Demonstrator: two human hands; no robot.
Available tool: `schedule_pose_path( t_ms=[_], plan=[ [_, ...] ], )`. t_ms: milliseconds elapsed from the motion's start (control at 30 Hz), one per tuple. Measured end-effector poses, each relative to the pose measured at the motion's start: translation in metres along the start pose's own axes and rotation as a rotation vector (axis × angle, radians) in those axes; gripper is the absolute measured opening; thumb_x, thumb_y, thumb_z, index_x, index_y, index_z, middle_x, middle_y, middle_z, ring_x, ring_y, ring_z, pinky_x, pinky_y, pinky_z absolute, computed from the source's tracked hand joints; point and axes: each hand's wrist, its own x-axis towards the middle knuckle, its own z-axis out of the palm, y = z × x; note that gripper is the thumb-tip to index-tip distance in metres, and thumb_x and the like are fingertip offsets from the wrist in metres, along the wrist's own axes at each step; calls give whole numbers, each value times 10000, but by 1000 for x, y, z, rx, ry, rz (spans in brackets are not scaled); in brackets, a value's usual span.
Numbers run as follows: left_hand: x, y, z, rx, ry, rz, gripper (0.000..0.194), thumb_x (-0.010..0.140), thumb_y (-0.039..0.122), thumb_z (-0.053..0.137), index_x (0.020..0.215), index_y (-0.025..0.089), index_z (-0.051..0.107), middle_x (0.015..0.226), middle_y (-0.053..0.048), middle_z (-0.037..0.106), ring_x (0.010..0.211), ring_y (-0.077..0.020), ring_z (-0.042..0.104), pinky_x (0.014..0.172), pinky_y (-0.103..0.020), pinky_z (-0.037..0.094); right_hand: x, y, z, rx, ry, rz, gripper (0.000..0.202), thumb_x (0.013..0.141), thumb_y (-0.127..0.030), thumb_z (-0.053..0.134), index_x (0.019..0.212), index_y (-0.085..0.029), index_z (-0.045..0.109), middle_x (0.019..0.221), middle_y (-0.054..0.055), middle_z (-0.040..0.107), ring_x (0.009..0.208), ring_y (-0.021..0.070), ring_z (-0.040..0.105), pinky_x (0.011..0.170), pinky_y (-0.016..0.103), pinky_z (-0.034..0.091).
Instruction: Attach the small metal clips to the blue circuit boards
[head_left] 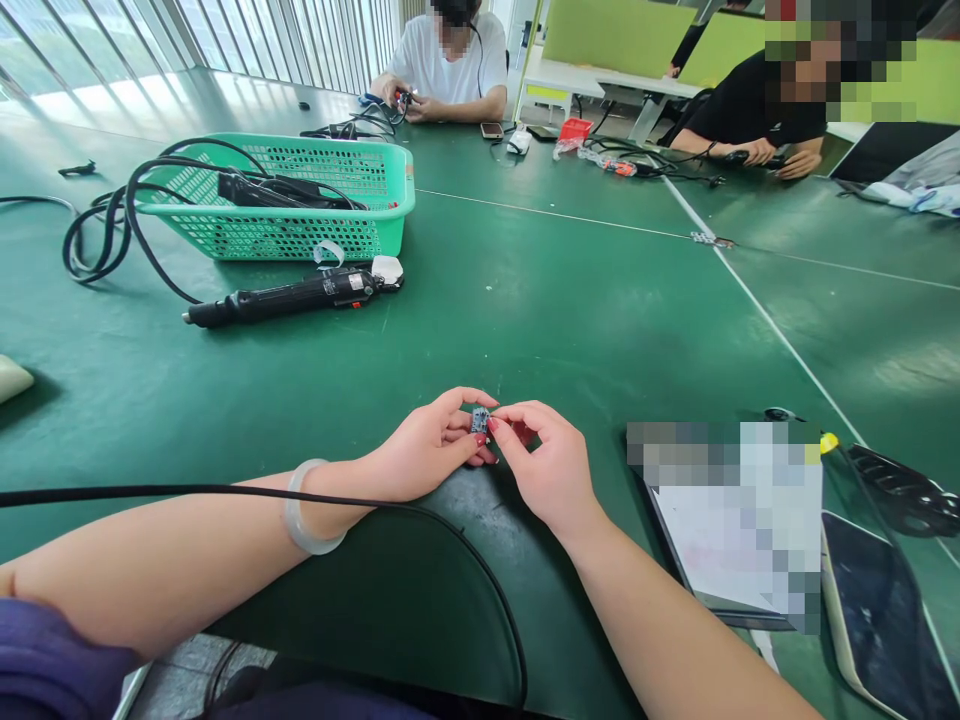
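Note:
Near the front middle of the green table, my left hand (435,440) grips a small blue-grey block-like part (480,420) between thumb and fingers. It looks like a little electrical component, but its exact kind is too small to tell. Thumb and forefinger of my right hand (546,455) are pinched together at the part's right side. Whether they hold the part itself or some tiny piece against it cannot be made out. A black cable (247,490) runs across my left forearm and curves down in front of me.
A black electric screwdriver (292,297) lies before a green plastic basket (300,235) holding black cables and a device. At right are papers (735,540), a phone (885,610) and a black object (900,485). Two people (450,60) (757,100) sit across the table (525,300).

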Motion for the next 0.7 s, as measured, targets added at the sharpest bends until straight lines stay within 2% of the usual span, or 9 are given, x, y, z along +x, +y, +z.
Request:
schedule_pose_path(
  t_ms=[133,300,433,567,700],
  plan=[
    [0,-1,-2,67,2,9,269,920,267,553,1168,173,512,789,-5,698,745,-117,698,757,-277,579,0,-1,0,22,-23,10,124,852,-272,617,785,-208,700,767,6,680,657,133,567,628,270,464],
    [-1,2,-2,103,23,30,192,928,252,544,1106,178,533,776,-3,709,753,-115,703,762,-272,582,1,0,0,60,-33,31,153,862,-297,631,764,-211,712,761,7,695,661,132,580,631,267,471],
    [1,3,-2,-4,111,-17,152,924,259,562,1040,170,521,832,-33,728,751,-127,713,723,-278,588,3,5,-5,54,22,30,185,894,-316,608,817,-221,746,832,22,729,758,149,637,672,272,492],
    [4,3,-3,-116,151,-37,158,914,246,580,1028,162,510,851,-46,722,741,-137,712,684,-281,586,3,9,-8,-5,69,15,204,909,-332,595,852,-218,755,862,35,737,789,162,654,680,284,503],
    [6,3,-4,-180,181,-48,121,900,173,573,1002,152,512,950,-53,700,717,-106,693,675,-258,574,-1,-1,-11,-135,-5,-64,207,932,-289,558,865,-215,739,881,34,735,811,168,647,720,303,509]
  ],
)
